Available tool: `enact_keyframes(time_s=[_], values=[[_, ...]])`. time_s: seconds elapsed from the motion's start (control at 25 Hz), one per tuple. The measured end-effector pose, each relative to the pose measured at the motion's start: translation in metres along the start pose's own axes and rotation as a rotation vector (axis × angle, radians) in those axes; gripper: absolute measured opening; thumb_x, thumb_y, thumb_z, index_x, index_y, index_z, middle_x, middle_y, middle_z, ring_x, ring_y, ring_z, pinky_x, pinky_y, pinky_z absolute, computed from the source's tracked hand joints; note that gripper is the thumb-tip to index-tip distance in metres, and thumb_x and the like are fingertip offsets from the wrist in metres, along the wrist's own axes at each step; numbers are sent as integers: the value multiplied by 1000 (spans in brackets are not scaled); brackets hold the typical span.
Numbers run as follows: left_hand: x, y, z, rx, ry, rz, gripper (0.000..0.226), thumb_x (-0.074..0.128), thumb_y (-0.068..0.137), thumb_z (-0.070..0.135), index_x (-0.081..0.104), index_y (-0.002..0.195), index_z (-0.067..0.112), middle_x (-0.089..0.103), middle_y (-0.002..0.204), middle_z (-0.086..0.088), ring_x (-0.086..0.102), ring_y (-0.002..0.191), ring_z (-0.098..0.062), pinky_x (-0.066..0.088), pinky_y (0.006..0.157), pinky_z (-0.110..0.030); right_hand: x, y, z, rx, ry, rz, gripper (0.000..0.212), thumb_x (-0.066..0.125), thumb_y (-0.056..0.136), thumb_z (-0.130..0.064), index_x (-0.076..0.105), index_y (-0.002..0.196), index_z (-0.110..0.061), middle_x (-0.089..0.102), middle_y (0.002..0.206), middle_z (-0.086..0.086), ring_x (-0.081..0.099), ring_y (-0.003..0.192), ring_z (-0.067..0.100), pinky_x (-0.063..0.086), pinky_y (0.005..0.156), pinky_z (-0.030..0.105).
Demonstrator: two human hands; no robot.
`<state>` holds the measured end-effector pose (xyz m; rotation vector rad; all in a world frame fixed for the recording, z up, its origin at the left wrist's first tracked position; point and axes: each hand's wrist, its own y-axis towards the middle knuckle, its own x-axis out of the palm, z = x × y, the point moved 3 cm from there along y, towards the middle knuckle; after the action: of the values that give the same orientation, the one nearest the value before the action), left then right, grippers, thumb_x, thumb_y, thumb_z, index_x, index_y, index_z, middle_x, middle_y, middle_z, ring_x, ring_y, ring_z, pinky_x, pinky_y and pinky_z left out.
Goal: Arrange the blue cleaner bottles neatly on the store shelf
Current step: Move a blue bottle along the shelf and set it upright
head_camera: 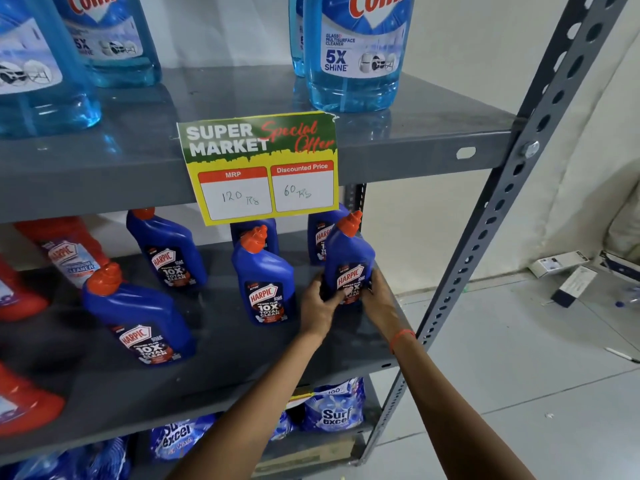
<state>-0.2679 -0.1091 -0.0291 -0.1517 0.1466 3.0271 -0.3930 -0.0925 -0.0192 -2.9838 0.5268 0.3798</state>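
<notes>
Several blue Harpic cleaner bottles with orange caps stand on the grey middle shelf [225,344]. At the shelf's right end, my left hand [317,306] and my right hand [379,299] both grip the lower part of one upright blue bottle [349,251]. A second blue bottle [265,282] stands just left of it. Two more stand further left, one at the front [138,317] and one behind [166,251]. Behind the front row, two other blue bottles [320,233] are partly hidden by the price sign.
A yellow and green price sign [259,168] hangs from the upper shelf edge. Light blue Colin bottles [356,53] stand above. Red Harpic bottles [65,251] fill the left side. Surf Excel pouches [332,407] lie below. A slotted metal upright [485,230] borders the right; boxes litter the floor.
</notes>
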Motion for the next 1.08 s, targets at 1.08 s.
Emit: enact_keyframes(time_s=[1.08], values=[[5, -69, -8, -51, 0, -55, 55, 74, 76, 10, 49, 125, 8, 65, 113, -6, 62, 107, -20, 53, 91, -29, -11, -72, 27, 169, 224, 233, 40, 33, 84, 10, 52, 114, -9, 62, 102, 9, 60, 89, 22, 49, 67, 25]])
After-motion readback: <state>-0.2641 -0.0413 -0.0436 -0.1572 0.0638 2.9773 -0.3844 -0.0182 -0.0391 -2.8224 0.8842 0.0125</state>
